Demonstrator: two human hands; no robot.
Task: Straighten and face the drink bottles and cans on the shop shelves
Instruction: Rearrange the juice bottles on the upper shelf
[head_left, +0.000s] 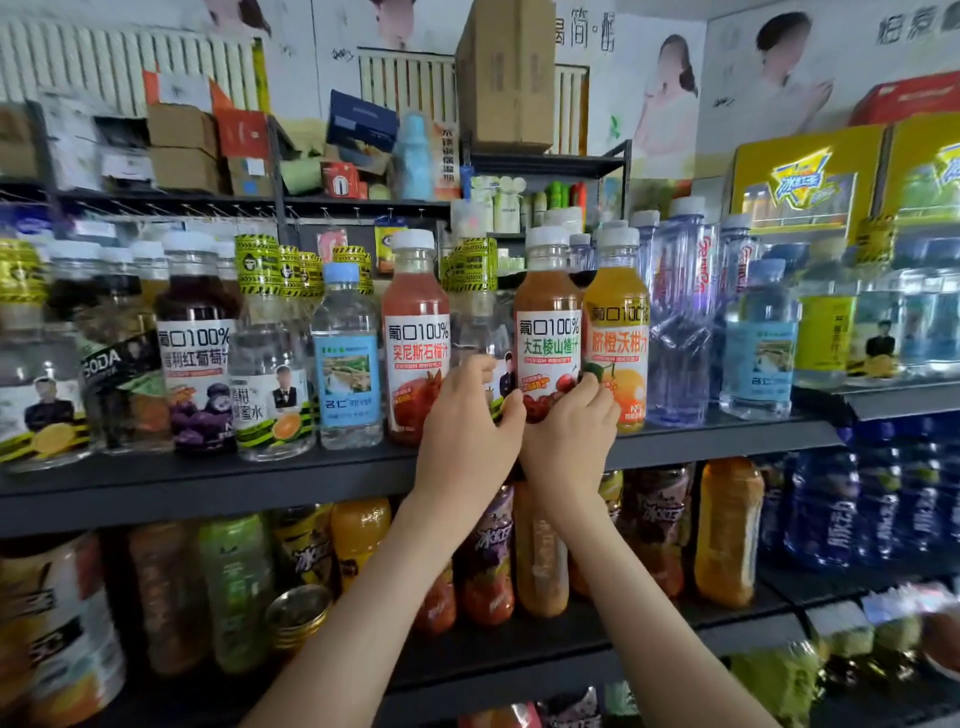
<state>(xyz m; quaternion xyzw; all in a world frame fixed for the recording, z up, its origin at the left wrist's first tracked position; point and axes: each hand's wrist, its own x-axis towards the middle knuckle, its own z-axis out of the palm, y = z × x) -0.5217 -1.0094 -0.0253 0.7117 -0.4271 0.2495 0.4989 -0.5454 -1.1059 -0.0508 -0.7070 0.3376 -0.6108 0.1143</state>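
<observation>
Bottle (548, 312) (brown juice, upright) gripped by left hand (465, 421) and right hand (569, 431).

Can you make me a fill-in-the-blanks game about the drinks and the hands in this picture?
1. The right hand holds the brownish juice bottle, whose cap is ____.
2. The left hand grips a clear bottle standing just to the ____ of that one.
3. The small water bottle with the light blue label has a ____ cap.
4. The gold can sits on the shelf ____ the hands.

Missing words: white; left; blue; below.
</observation>
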